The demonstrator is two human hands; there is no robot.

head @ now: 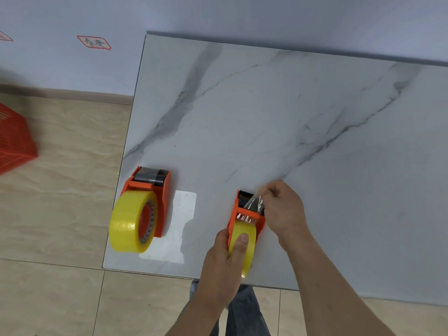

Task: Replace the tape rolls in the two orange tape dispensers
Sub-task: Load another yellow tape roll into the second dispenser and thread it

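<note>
Left hand (224,260) clamped one yellow roll (242,241); right hand (282,207) pinched its tape end (254,202). Two orange dispensers (155,190) sat near desk's (291,105) front edge; far surface open.

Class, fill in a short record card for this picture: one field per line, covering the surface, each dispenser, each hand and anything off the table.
Surface: marble-patterned table
Left dispenser: orange, untouched, near the table's left edge, yellow tape roll in it
Right dispenser: orange, holds a yellow roll
Left hand: grips the roll, thumb pressed on top
Right hand: pinches the clear tape end near the cutter
On the floor: red basket, far left
</note>
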